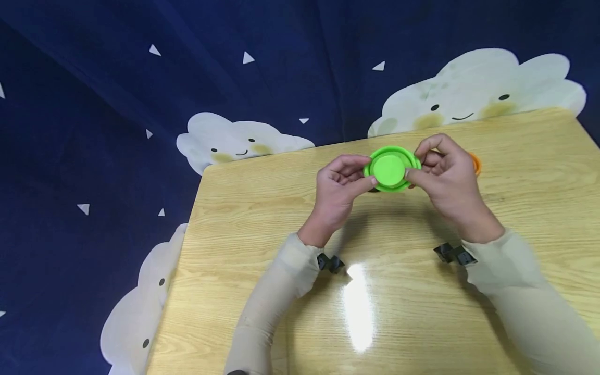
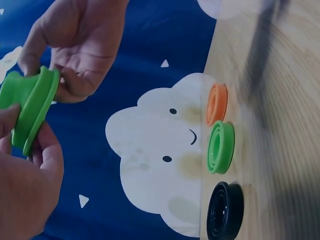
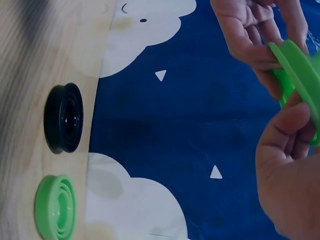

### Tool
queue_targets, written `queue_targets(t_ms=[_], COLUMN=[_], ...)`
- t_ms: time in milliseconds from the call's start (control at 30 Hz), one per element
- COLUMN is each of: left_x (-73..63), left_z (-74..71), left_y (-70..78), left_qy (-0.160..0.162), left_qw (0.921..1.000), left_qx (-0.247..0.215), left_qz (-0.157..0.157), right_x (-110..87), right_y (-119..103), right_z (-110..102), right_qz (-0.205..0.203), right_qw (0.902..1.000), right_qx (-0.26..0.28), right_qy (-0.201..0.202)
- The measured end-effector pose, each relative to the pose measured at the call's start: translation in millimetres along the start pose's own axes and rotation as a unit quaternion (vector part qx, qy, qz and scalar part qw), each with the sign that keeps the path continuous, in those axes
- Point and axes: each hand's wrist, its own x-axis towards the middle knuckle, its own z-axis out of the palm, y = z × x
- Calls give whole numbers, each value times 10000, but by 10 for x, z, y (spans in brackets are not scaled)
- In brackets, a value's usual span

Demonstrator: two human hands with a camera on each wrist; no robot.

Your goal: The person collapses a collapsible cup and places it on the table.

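A bright green collapsible bowl (image 1: 389,169) is held up over the far part of the table, its round face turned to the head view. My left hand (image 1: 339,185) pinches its left rim between thumb and fingers. On the opposite side, my right hand (image 1: 447,179) grips the rim, thumb across the front edge. From the side, in the left wrist view, the bowl (image 2: 32,107) shows a wide rim and a body standing out from it. Both hands are raised off the tabletop.
Along the table's back edge stand an orange ringed piece (image 2: 216,104), a green ringed piece (image 2: 220,147) and a black ringed piece (image 2: 225,211). In the head view the hands and bowl mostly cover them. A dark blue curtain (image 1: 281,31) with clouds hangs behind the wooden table (image 1: 225,250).
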Motion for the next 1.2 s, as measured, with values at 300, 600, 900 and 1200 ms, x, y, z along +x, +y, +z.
queue_targets(t_ms=[300, 600, 900, 1200], left_x=[-9, -32, -47, 8], left_z=[120, 257, 142, 103], left_y=[-65, -14, -53, -94], left_qy=[183, 326, -17, -271], left_qw=[9950, 9784, 9711, 9602], left_qx=[751, 1633, 1823, 1921], left_qz=[637, 1222, 1542, 2011], right_x=[3, -25, -23, -49], right_y=[72, 87, 82, 72], right_z=[42, 71, 16, 42], right_qz=[-1033, -1461, -1395, -1353], right_qw=[9898, 9605, 9776, 9710], right_qx=[-854, -2180, -1489, -1919], right_qy=[486, 927, 515, 443])
